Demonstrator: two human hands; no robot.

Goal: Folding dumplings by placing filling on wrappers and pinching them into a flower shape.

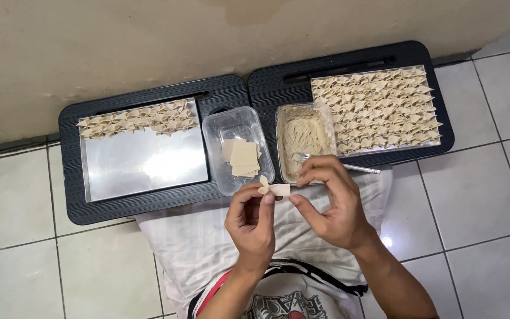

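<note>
The left hand (250,221) and right hand (332,204) both pinch a small pale folded dough wrapper (274,189), seemingly mid-fold. Next, I judge, comes pressing its edges sealed, gently, without tearing the dough.

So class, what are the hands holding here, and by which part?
Both hands, left and right, pinch one small folded dumpling wrapper: the left fingertips at its folded left end, the right fingertips at its right end.
</note>
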